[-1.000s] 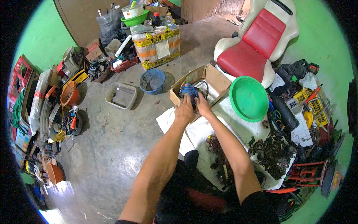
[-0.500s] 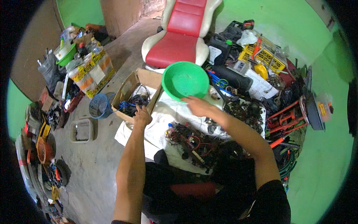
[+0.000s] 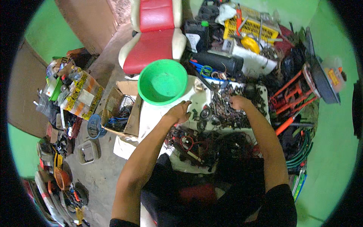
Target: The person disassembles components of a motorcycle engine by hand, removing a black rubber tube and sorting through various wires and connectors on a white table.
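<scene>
My left hand hovers over the white sheet, just below the green basin. Its fingers are spread and nothing shows in them. My right hand is down at a heap of small dark metal parts on a white tray-like surface. Its fingers are bent together at the parts, and what they may hold is hidden. Between the hands lie a few black round parts. A tangle of dark wires with a red loop lies nearer to me.
Left of the basin stands an open cardboard box with cables, beside a blue basket and a pale tub. A red and white seat is behind. Rightward are a yellow crate, a black jug and a red metal frame.
My left hand has moved from the cardboard box to below the basin. My right hand has left the basin's rim and gone right to the metal parts. The view has shifted right.
</scene>
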Motion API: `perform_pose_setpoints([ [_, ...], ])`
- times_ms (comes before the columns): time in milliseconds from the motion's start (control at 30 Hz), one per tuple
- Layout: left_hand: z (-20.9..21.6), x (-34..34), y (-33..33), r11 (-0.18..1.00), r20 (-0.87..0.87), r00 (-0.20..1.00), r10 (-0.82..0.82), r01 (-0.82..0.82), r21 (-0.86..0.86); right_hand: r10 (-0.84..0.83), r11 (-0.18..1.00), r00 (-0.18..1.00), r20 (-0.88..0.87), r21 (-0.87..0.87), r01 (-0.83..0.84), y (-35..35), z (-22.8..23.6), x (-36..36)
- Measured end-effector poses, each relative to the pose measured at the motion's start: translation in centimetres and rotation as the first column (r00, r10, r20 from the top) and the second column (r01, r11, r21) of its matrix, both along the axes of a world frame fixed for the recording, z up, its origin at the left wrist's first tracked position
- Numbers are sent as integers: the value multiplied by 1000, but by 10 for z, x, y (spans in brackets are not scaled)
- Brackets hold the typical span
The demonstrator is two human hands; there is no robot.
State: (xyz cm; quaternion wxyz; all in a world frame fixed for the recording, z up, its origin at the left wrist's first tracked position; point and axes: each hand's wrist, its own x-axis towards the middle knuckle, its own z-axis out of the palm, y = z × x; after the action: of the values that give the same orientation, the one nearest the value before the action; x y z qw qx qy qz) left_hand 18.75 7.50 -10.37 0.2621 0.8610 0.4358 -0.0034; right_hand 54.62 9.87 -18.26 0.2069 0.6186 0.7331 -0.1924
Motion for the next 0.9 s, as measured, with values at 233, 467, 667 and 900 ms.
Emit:
perform_pose_setpoints([
  [233, -67, 29, -15, 975, -159, 965, -208, 192, -113, -76, 997, 997, 14, 1, 76, -39, 40, -53],
  [467, -56, 47, -9, 978, -141, 971, -194, 181, -100, -19, 966, 996, 82, 259, -3, -52, 15, -68],
  [667, -49, 18, -16, 964, -189, 957, -221, 186, -190, 110, 955, 994, -4, -275, -107, -65, 57, -122],
  [900, -29, -4, -33, 962, -183, 962, -201, 159, -220, 69, 906, 977, 200, -422, 23, -146, -37, -70],
])
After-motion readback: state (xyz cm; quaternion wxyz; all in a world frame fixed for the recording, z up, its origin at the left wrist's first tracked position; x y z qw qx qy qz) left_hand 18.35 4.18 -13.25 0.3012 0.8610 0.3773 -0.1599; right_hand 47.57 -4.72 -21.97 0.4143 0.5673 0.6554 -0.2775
